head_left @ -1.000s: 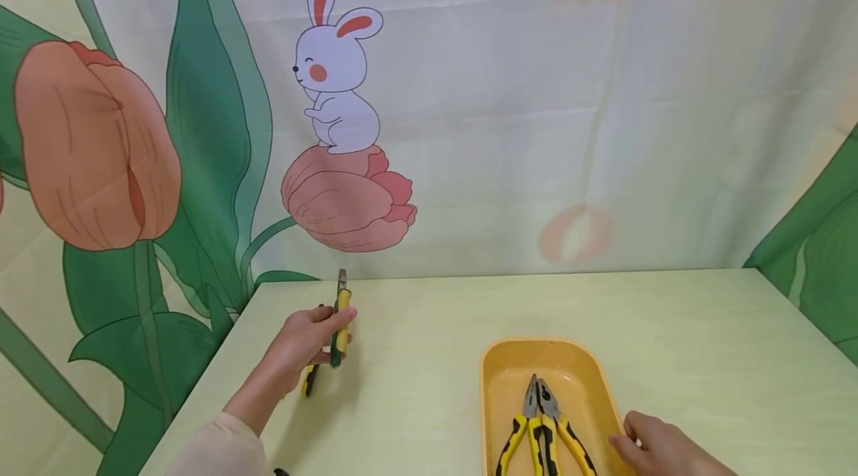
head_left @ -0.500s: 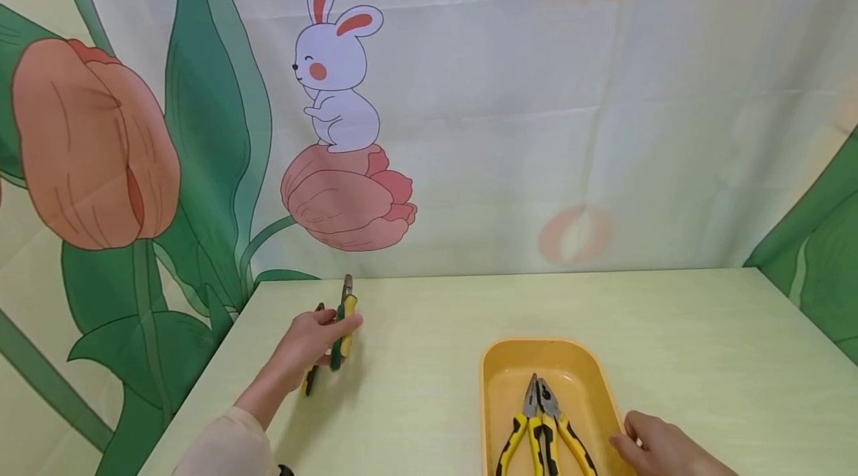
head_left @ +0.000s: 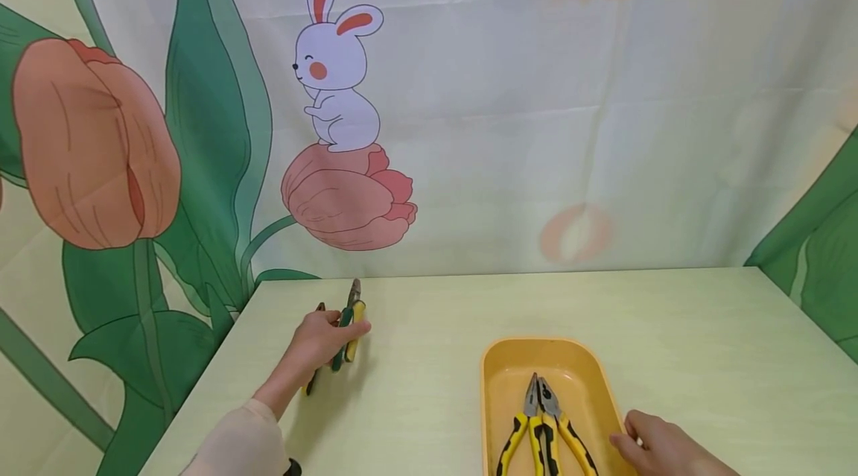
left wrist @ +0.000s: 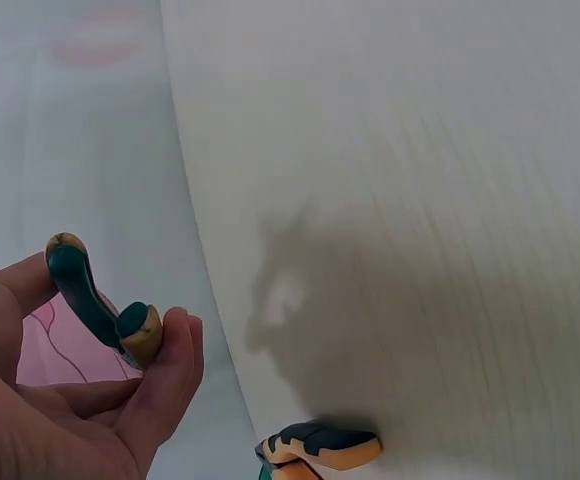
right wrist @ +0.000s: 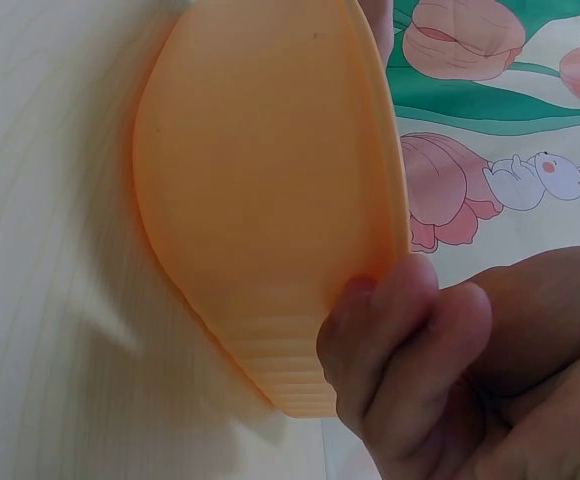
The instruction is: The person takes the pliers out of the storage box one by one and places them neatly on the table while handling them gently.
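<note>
In the head view my left hand grips pliers with green and yellow handles, raised above the left side of the table. Their handle ends show between the thumb and fingers in the left wrist view. Behind that hand a tool with yellow and black handles rests on the table, mostly hidden in the head view. My right hand pinches the right rim of a yellow tray. Inside it, needle-nose pliers and combination pliers lie side by side, with yellow and black handles.
The pale table ends at the back against a hanging cloth printed with tulips and a rabbit. Between the left hand and the tray there is a wide stretch of tabletop.
My left hand has moved slightly right with the pliers, which have tilted right; their handles now stand wider apart. The right hand, the tray and its pliers stay in place.
</note>
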Tool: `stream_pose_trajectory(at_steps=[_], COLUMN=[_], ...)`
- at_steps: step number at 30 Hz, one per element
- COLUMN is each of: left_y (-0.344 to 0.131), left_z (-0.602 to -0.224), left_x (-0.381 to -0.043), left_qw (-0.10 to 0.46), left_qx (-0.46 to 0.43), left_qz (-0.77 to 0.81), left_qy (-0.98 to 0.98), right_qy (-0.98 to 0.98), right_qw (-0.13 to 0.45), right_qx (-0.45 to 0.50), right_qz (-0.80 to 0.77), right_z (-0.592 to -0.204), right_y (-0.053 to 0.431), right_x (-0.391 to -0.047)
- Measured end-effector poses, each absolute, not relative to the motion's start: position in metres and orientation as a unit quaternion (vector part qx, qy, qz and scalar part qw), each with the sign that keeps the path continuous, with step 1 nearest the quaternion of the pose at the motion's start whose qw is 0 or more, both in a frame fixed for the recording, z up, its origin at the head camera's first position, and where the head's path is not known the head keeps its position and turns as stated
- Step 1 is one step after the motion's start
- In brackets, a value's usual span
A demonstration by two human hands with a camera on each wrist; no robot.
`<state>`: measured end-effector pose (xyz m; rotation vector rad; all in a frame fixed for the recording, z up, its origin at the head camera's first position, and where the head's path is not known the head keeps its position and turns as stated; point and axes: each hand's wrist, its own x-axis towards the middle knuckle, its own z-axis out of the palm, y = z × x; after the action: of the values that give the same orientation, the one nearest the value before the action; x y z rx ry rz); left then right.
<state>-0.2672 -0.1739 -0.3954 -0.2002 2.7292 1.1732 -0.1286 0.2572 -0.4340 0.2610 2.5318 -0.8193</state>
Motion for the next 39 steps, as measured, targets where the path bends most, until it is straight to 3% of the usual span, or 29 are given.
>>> stream_pose_trajectory(at_steps=[13,39], left_y=[-0.161,-0.151], left_z=[-0.403,-0.422], left_x=[-0.270,-0.280], left_qw=[0.064,0.049], left_qx=[-0.082,-0.077], left_qz=[0.284,0.222], left_qy=[0.953,0.971], right_qy=[0.922,0.920], right_qw=[0.228,0.228], right_qx=[0.089,0.096], right_qz=[-0.301,-0.305], right_z=[-0.429,-0.429], right_y=[0.256,0.255], right_x=[-0.125,-0.125])
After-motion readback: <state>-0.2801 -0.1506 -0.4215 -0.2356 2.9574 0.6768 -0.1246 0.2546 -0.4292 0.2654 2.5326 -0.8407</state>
